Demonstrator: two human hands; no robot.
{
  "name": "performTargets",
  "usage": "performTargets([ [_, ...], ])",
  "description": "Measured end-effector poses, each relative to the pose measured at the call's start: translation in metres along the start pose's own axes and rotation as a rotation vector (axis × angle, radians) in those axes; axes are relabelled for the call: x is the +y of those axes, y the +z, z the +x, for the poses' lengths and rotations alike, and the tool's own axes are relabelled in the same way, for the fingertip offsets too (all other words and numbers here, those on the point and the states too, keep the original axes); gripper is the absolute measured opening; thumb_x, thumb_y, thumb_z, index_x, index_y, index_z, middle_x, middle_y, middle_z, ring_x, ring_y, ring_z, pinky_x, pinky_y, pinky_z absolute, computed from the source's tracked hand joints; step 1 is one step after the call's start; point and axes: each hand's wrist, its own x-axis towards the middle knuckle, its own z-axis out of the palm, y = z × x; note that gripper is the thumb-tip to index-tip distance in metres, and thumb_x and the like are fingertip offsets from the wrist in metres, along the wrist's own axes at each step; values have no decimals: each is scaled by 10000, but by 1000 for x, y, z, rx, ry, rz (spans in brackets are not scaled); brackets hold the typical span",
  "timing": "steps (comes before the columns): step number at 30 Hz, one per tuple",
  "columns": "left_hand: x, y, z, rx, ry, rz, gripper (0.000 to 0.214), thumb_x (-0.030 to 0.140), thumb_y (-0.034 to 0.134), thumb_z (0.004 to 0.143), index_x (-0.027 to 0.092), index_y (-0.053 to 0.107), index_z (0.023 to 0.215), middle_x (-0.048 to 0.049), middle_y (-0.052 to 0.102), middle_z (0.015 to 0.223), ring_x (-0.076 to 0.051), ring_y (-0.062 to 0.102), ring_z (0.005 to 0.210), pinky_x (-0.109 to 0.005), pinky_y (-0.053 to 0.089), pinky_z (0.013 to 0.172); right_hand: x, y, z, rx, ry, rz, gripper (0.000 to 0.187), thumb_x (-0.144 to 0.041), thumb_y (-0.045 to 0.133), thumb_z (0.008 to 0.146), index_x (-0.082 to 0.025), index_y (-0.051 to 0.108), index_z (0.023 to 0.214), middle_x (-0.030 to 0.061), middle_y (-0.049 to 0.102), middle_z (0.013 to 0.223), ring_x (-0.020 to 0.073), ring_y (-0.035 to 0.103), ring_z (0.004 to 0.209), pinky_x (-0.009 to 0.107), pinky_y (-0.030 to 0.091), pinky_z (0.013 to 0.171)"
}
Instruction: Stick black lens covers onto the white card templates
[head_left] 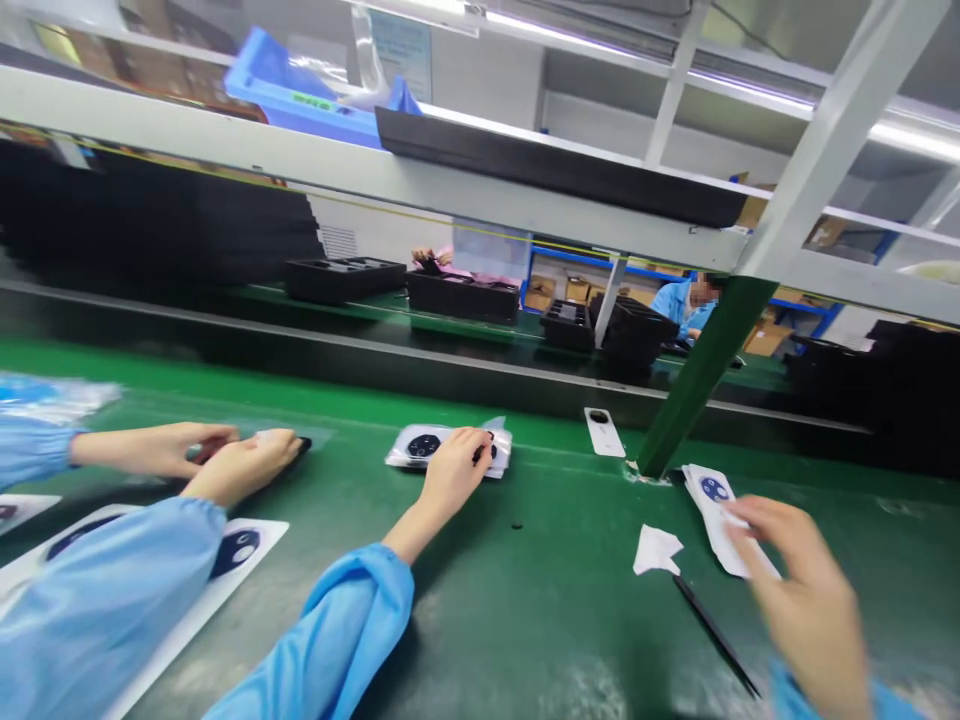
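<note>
My left hand [450, 472] reaches forward over the green belt. Its fingers are curled onto the top of a small stack of white back covers [420, 447] with dark round camera rings. My right hand [799, 585], blurred by motion, grips one white cover [712, 500] with a blue ring by its near end, close to the base of a green post [697, 380]. A torn white film scrap [656, 548] and a thin black stick [712, 630] lie on the belt just left of that hand.
A co-worker's two hands [225, 458] in blue sleeves press a flat piece at the left, above white sheets [240, 550]. A single white cover [604, 432] lies at the belt's far edge. Black trays [461, 295] stand on the far line, where another person [686, 305] works.
</note>
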Motion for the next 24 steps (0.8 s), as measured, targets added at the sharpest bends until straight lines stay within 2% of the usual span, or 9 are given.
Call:
performTargets([
  [2,-2,-2,1,16,-2,-37,133,248,530,898,143,610,916,-46,639,972,-184,597,951,-384,493,833,-20,60,20,-287,-209,26,113,-313,592,832,-279,672,903,65,561,1014,263,520,980,421,410,861],
  [3,-3,-4,2,24,-4,-51,120,230,527,895,143,608,902,-44,642,959,-185,596,952,-383,489,835,-29,91,29,-388,-283,47,108,-255,576,838,-268,672,887,63,559,968,258,517,967,420,415,851],
  [6,-5,-7,2,44,-13,-81,108,183,500,884,166,605,864,-48,659,925,-193,595,933,-369,476,834,-47,174,49,-455,-354,76,146,-143,609,787,-261,683,832,41,531,903,233,507,920,397,426,844],
  [9,-7,-9,1,60,-21,-101,127,168,477,872,193,597,841,-52,676,914,-206,595,915,-356,468,824,-49,221,59,-459,-391,97,191,-91,611,765,-245,688,849,39,497,908,216,486,903,368,429,840],
  [12,-8,-9,0,70,-25,-118,119,157,478,862,192,590,838,-52,685,912,-210,597,905,-358,466,814,-44,238,66,-457,-425,105,205,-76,602,769,-235,688,866,40,480,931,206,470,901,349,421,836],
  [24,-9,-6,-2,107,-53,-160,102,164,515,844,194,604,804,-47,685,896,-216,601,892,-377,456,820,-38,254,77,-510,-542,100,101,-128,644,767,-227,652,787,35,457,942,205,450,896,349,418,829],
])
